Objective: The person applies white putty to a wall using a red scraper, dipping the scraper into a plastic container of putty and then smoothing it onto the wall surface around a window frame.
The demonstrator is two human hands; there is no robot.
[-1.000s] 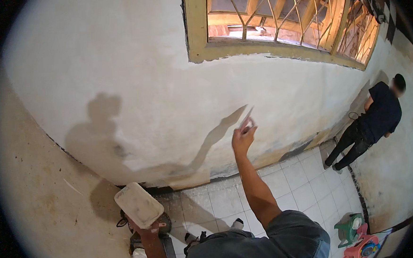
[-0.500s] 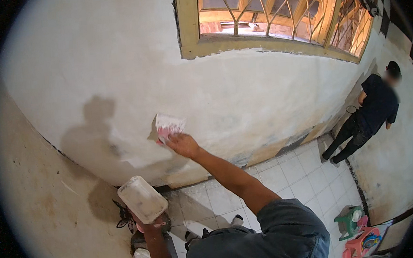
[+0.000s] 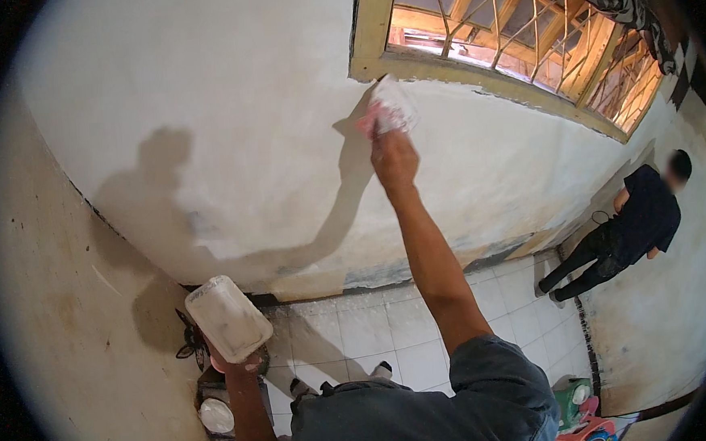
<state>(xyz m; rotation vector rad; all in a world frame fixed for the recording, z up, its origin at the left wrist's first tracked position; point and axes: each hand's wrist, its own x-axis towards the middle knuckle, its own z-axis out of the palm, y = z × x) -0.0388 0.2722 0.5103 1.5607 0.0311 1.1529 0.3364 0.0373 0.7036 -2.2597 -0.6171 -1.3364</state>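
Observation:
My right hand [image 3: 395, 160] is raised on an outstretched arm, its fingers wrapped round a flat putty spreader [image 3: 398, 104] in white and pink. The spreader rests at the white wall [image 3: 266, 121], right under the lower left corner of the window frame [image 3: 372, 62]. Low on the left, my left hand [image 3: 241, 366] supports a shallow white rectangular tray [image 3: 249, 343] from below. The tray tilts a little and looks smeared with pale material; most of the fingers beneath it are hidden.
A barred wooden window [image 3: 511, 25] takes up the upper right. Another person [image 3: 647, 206] in dark clothes stands by the far right corner. A green stool [image 3: 573, 401] and pink items [image 3: 580, 433] are at lower right. A round white lid-like thing [image 3: 216, 416] lies below the tray.
My right hand has moved the spreader up and to the right along the wall, as far as the window frame. My left hand still holds the tray, slightly shifted left and up in view.

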